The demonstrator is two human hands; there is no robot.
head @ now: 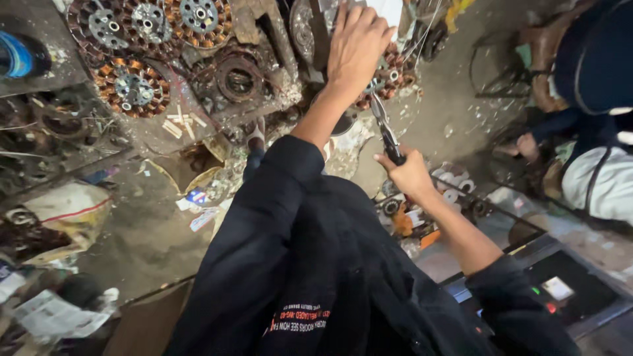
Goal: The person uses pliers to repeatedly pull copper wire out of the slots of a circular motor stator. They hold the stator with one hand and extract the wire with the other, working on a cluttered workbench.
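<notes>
My left hand (356,46) reaches far forward, its fingers curled over a copper-wound motor stator (395,74) that is mostly hidden under the palm. My right hand (410,175) grips the black handles of a pair of metal pliers (384,125). The plier jaws point up at the stator's windings, just below my left wrist. Both of my arms are in black sleeves, and my black jacket (316,277) fills the lower middle of the view.
Several more copper-wound stators (132,86) lie on a cluttered bench at the top left beside a blue roll (16,56). Paper scraps (53,316) cover the dirty floor. Another person (593,132) sits at the right. A dark box with small lights (560,290) stands at the bottom right.
</notes>
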